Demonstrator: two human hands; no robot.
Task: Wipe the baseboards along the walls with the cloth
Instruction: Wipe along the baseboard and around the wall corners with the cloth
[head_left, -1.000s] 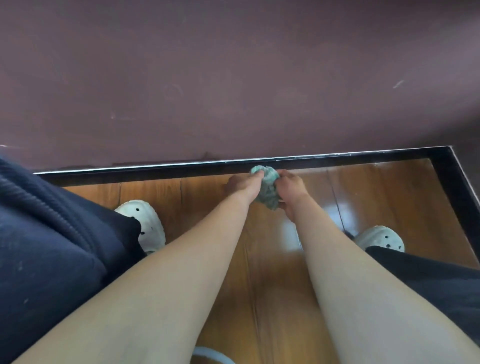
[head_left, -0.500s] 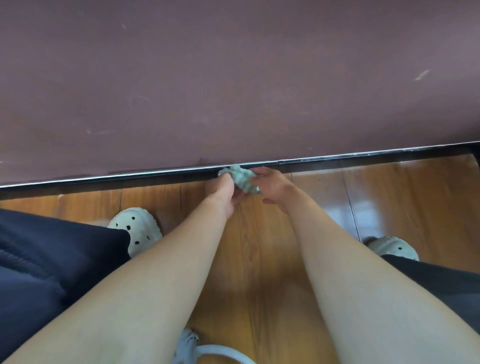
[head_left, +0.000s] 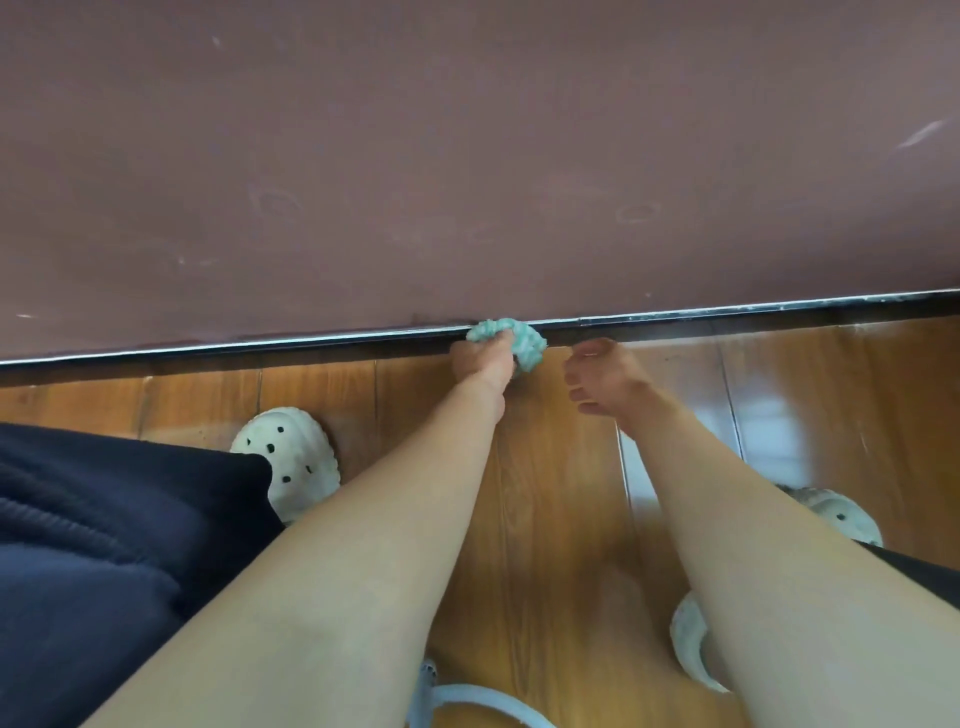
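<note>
A bunched pale green cloth (head_left: 511, 338) is pressed against the black baseboard (head_left: 753, 316) that runs along the foot of the dark maroon wall (head_left: 467, 156). My left hand (head_left: 480, 364) grips the cloth from below, fingers curled round it. My right hand (head_left: 602, 379) hovers just to the right of the cloth, apart from it, with loosely curled fingers holding nothing. The baseboard's top edge shows pale dust specks to the right.
Glossy wooden floorboards (head_left: 545, 519) lie below the baseboard. White perforated clogs sit at left (head_left: 291, 457) and right (head_left: 841, 519). Dark clothing (head_left: 104, 571) fills the lower left. A pale round object (head_left: 691, 644) and a light blue rim (head_left: 483, 701) lie near the bottom.
Both hands held the cloth before; my right hand has let go and moved right. The cloth has risen onto the baseboard in my left hand alone. The view shifted left.
</note>
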